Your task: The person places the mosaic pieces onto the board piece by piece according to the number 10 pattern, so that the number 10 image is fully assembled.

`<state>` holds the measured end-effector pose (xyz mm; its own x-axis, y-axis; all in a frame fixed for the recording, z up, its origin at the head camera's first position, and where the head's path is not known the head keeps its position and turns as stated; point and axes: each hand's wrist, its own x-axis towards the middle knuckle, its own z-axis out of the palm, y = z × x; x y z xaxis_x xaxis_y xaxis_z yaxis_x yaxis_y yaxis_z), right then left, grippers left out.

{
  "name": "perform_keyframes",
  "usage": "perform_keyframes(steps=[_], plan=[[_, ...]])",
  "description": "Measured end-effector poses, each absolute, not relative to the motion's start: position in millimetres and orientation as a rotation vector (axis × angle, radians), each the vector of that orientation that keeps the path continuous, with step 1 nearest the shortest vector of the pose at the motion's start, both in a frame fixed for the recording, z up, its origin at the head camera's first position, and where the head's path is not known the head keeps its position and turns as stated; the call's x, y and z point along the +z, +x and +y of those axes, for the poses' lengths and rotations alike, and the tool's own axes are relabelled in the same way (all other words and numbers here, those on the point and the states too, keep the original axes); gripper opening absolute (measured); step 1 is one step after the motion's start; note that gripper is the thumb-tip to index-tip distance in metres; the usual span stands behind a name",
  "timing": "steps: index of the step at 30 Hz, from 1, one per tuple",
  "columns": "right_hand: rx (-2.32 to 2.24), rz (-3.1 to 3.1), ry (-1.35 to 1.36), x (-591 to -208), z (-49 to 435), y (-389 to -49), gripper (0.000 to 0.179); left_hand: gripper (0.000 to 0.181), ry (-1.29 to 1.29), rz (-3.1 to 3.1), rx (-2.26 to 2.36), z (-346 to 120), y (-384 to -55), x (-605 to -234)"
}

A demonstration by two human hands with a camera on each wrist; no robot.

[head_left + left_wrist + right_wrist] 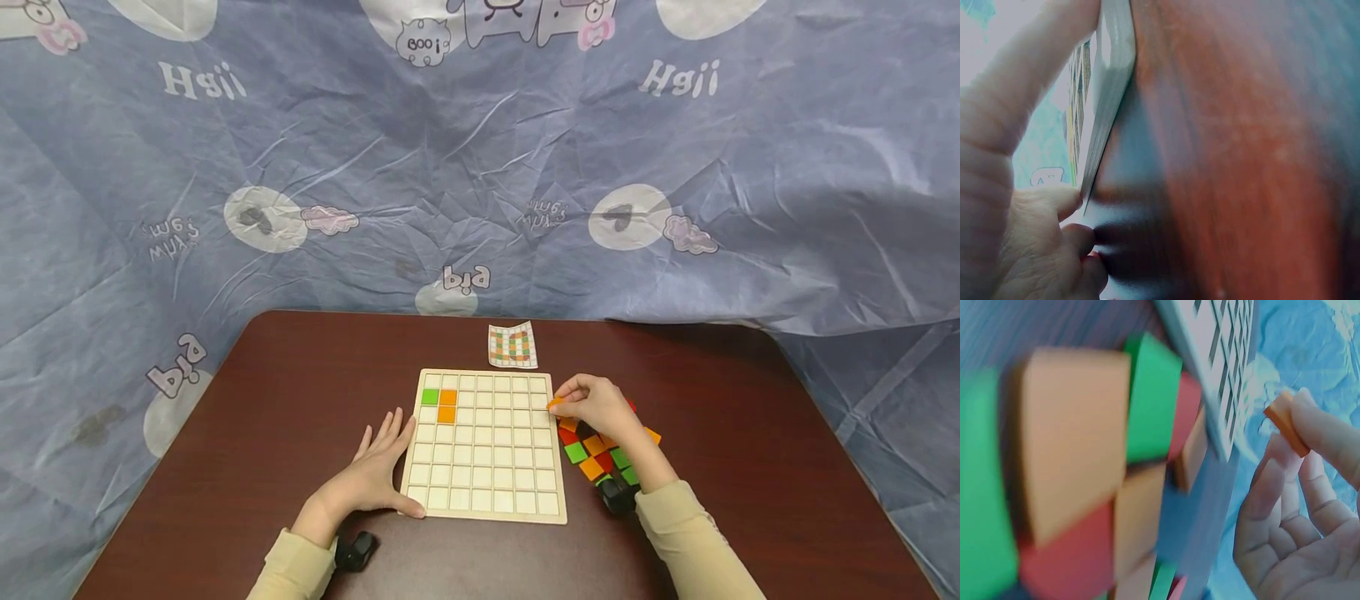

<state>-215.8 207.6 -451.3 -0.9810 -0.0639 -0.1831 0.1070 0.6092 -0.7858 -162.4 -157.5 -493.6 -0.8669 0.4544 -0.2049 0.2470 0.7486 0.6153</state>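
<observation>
The right hand [600,408] is at the grid board's right rim, loose tiles [591,468] lying under and nearer than it; to its right the desk [757,433] stretches to the side edge. Its thumb and fingers pinch an orange tile [1285,422], with the other fingers bent. The tile is small, flat and square-edged, tipped on a slant at the fingertips. To that hand's left lies the pale board [483,454], its squares marked by raised lines. Across it, the left hand [371,475] spreads its fingers along the left edge, thumb at the near corner. Farther from the right hand, one green tile [430,397] and two orange ones [447,414] sit in the board's far-left squares. Beyond the board lies a patterned card [513,346].
</observation>
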Motion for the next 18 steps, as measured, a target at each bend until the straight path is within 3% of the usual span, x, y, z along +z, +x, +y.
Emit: perform_keyframes(steps=[18], plan=[[-1.558,2.407,-0.111,-455.0,118.9,-217.8,0.019,0.139,0.561,2.623,0.830,-159.0,-164.8,-496.4]])
